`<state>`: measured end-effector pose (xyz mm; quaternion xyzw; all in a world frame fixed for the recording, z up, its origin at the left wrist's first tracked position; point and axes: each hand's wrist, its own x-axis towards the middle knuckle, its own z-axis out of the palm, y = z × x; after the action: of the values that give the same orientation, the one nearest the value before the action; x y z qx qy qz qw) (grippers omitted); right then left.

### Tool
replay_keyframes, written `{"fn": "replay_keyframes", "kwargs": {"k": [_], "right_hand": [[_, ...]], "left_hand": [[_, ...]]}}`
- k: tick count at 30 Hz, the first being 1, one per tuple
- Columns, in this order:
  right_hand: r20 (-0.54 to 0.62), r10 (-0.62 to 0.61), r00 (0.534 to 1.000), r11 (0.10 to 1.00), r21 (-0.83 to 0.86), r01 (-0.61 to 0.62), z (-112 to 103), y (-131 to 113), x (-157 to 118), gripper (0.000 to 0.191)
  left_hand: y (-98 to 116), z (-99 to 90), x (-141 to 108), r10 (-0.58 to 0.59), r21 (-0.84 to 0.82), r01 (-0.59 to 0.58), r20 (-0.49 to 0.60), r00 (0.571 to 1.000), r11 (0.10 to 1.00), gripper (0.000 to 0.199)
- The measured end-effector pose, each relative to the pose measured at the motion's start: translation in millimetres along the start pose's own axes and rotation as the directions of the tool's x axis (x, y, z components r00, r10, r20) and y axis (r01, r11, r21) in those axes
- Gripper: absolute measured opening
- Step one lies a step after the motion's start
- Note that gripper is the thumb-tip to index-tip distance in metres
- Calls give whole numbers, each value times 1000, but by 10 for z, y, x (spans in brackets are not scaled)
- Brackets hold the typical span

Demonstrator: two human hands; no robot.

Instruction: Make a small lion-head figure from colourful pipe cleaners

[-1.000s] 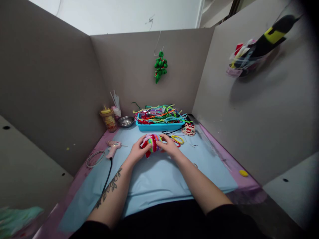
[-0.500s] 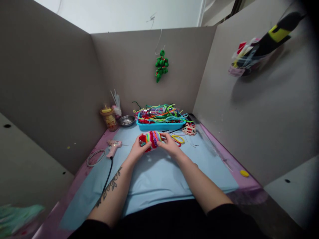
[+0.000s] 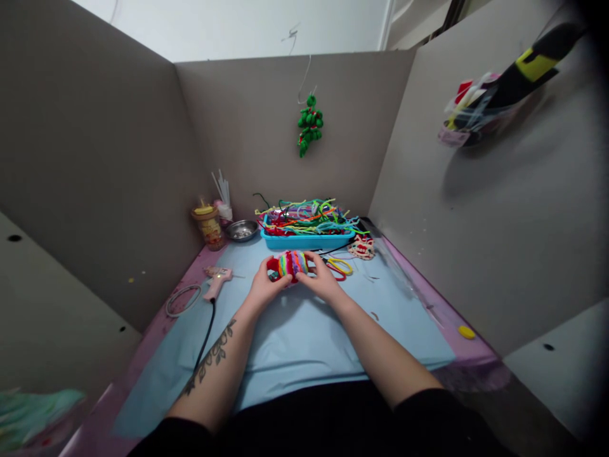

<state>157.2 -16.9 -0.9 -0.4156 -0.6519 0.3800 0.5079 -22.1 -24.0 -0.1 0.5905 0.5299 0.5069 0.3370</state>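
Observation:
Between my two hands, above the blue cloth, is a small rounded piece striped in rainbow colours (image 3: 294, 263); it looks fuzzy, like pipe cleaners or yarn. My left hand (image 3: 267, 284) grips its left side, thumb across the near face. On the opposite side my right hand (image 3: 324, 278) has its thumb and fingers closed on it. Parts of the piece are hidden behind the fingers. Just right of my right hand lie scissors (image 3: 341, 266) with red and yellow handles.
A blue tray (image 3: 309, 242) heaped with colourful fuzzy stems stands at the back. To the left are a pink glue gun (image 3: 217, 283) with a cord, a metal bowl (image 3: 242, 232) and a drink cup (image 3: 209, 227). Grey partitions enclose the table. A green ornament (image 3: 310, 127) hangs behind.
The striped piece has been turned slightly in my hands, so less red shows along its lower edge. Both hands keep their hold in nearly the same place.

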Motion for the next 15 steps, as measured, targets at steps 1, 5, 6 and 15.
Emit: {"fn": "replay_keyframes", "kwargs": {"k": [1,5,6,15], "right_hand": [[-5,-4,1000,1000,-17,4,2,1,-5,62],[-17,-6,1000,994,-111,4,11,27,-18,65],[-24,-13,1000,990,-142,10,14,38,-19,64],[-47,-84,995,968,-239,70,35,50,-30,59]], "left_hand": [[-24,7,5,3,-10,-3,-7,1000,1000,80],[-94,28,21,-15,-25,15,3,1000,1000,84],[-100,31,22,-18,-24,18,4,1000,1000,84],[-78,33,11,-9,-17,9,-11,1000,1000,75]]}}
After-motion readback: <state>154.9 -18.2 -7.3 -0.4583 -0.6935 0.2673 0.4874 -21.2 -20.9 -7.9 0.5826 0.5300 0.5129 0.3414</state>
